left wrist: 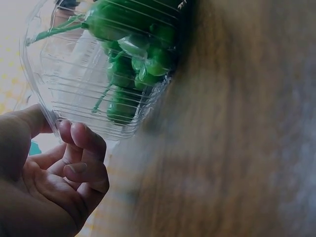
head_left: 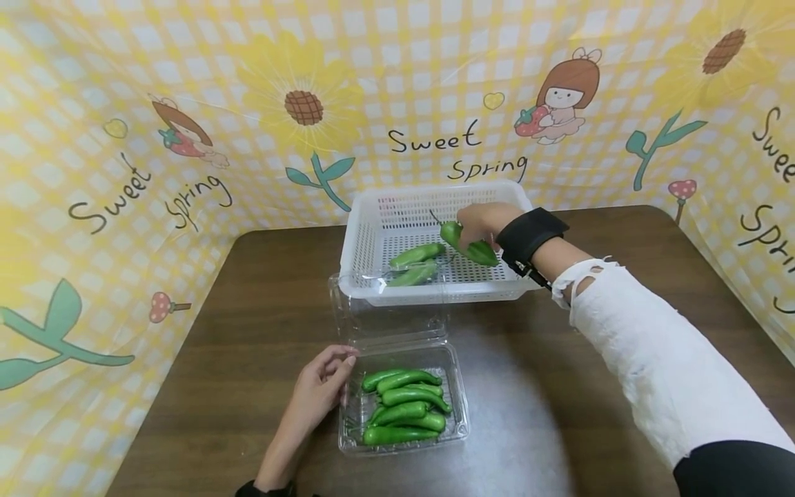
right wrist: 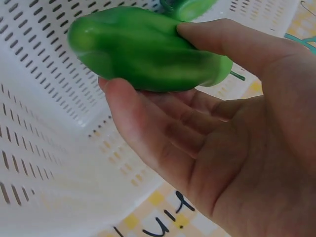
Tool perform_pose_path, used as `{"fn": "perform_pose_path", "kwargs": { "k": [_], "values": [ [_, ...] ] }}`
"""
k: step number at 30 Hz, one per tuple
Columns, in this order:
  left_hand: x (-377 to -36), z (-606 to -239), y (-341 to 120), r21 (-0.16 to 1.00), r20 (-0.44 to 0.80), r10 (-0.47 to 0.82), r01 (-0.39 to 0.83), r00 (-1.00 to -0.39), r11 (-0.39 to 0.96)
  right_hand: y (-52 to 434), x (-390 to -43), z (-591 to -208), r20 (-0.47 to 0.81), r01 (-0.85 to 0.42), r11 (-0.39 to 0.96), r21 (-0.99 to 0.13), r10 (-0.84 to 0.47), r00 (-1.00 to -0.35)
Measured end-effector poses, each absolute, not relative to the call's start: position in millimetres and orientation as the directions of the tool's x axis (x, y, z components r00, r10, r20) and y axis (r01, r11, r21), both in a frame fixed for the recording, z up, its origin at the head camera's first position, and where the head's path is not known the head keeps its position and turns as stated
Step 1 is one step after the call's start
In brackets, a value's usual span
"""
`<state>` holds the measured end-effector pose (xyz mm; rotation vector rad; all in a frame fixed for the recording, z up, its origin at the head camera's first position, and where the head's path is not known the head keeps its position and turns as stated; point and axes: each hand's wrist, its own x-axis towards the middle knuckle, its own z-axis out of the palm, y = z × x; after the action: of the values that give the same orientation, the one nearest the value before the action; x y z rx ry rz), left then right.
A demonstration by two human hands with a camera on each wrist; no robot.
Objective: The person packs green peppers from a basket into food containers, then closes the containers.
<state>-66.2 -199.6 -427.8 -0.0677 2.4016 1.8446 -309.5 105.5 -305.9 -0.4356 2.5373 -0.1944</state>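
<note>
In the head view my right hand [head_left: 487, 222] is over the right part of a white perforated basket [head_left: 360, 238]. It holds a plump green pepper [right wrist: 133, 49] between thumb and fingers, the thin stem pointing back past the palm in the right wrist view. Two more green peppers [head_left: 417, 255] lie in the basket, partly behind a raised clear lid. My left hand [head_left: 318, 388] pinches the left rim of a clear plastic clamshell box [head_left: 456, 369] with thumb and forefinger. Several slender green peppers [head_left: 406, 414] lie side by side in that box.
The box's clear lid [head_left: 391, 321] stands open towards the basket and overlaps its front edge. Both containers sit on a dark brown wooden table [head_left: 261, 297]. A yellow checked cloth [head_left: 397, 83] hangs behind and along the sides.
</note>
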Motion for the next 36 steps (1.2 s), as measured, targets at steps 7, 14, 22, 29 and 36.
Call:
{"fn": "perform_pose_path", "kwargs": {
  "k": [7,14,22,29,36],
  "values": [
    [-66,-430,-200,0.961,-0.098,0.049,-0.081,-0.994,0.266,114,-304,-293,-0.467,-0.300,0.908,-0.291,-0.409,-0.784],
    [-67,-430,-200,0.958,-0.104,0.034,-0.091,-0.994,0.271,125,-296,-277,-0.444,-0.359,0.884,-0.299,-0.462,-0.768],
    [-66,-429,-200,0.952,-0.113,0.007,-0.106,-0.994,0.288,141,-277,-264,-0.393,-0.414,0.845,-0.338,-0.526,-0.754],
    [-66,-430,-199,0.950,-0.118,-0.012,-0.116,-0.993,0.291,152,-254,-257,-0.359,-0.438,0.819,-0.371,-0.561,-0.746],
    [-66,-429,-199,0.946,-0.121,-0.019,-0.122,-0.992,0.299,160,-233,-256,-0.334,-0.469,0.791,-0.394,-0.598,-0.728]
  ]
}}
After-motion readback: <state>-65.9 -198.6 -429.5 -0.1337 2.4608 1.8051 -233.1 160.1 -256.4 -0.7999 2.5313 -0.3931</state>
